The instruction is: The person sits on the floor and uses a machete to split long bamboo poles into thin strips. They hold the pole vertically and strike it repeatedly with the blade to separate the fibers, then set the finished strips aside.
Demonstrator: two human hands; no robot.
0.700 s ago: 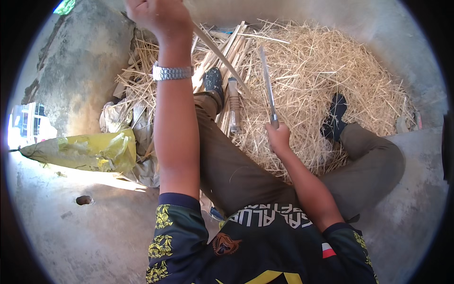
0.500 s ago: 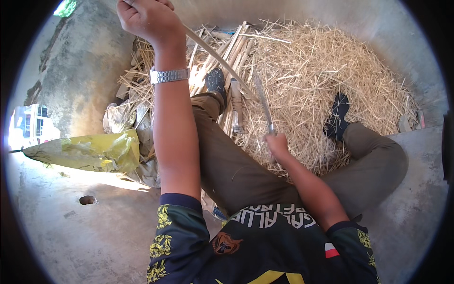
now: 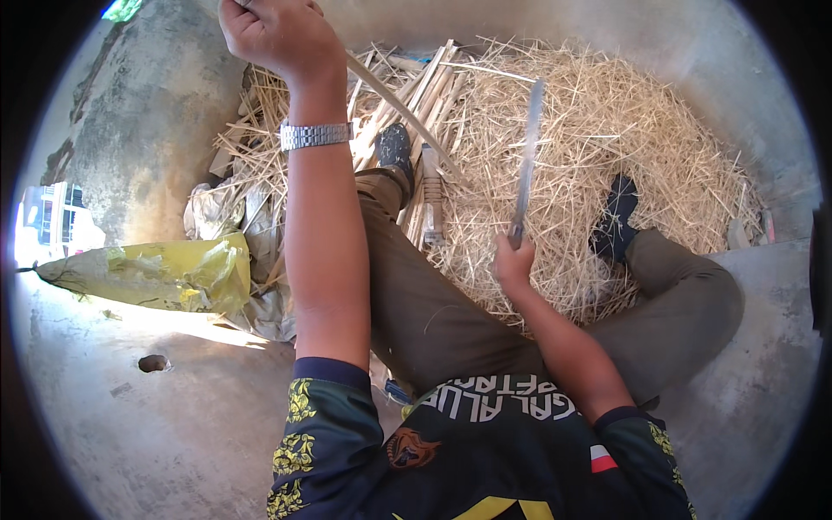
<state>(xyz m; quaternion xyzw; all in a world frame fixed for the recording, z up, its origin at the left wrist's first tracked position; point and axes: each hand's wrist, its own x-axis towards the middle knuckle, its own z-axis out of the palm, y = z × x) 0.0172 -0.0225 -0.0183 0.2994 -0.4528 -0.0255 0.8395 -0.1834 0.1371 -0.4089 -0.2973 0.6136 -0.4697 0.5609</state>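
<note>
My left hand (image 3: pixel 284 36), with a metal watch on its wrist, is raised at the top edge and closed around one end of a long thin bamboo strip (image 3: pixel 394 102). The strip slants down to the right, its far end over the straw near my left foot. Part of the left fingers runs out of the picture. My right hand (image 3: pixel 515 258) is wrapped round the handle of a long knife (image 3: pixel 527 152), above the straw between my legs. Its blade points up and away, apart from the strip and slightly blurred.
Pale shavings and straw (image 3: pixel 555 130) cover the floor around my feet. Split strips (image 3: pixel 425 87) lie beyond my left shoe (image 3: pixel 394 147). A ridged wooden piece (image 3: pixel 432 195) rests beside it. A yellow plastic sack (image 3: pixel 165 273) hangs at left, near a concrete wall (image 3: pixel 173 130).
The knife has swung right and upward, away from the strip, as my right hand shifted slightly to the right. My left hand and the strip have barely moved.
</note>
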